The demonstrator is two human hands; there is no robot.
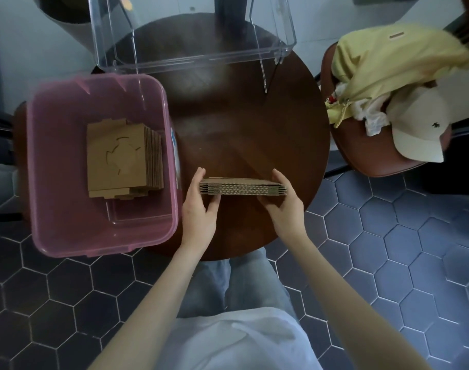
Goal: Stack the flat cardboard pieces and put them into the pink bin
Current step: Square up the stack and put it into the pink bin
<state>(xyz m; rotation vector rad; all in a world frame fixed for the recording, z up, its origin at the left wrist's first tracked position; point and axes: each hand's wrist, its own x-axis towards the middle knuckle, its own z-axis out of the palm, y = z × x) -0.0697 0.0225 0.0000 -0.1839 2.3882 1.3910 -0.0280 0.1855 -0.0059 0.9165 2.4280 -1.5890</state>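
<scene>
A stack of flat cardboard pieces [241, 188] is held edge-on just above the near part of the round dark table [249, 124]. My left hand [200, 212] grips its left end and my right hand [284, 201] grips its right end. To the left stands the pink bin [54, 231], resting on a chair. Inside it lies another pile of flat cardboard pieces [118, 158], pushed toward the bin's right wall.
A clear plastic bin [190, 54] stands at the far side of the table. On the right a brown chair [367, 161] carries a yellow garment [388, 60] and a white cap [417, 129]. Below lies a dark hexagon-tiled floor [404, 236].
</scene>
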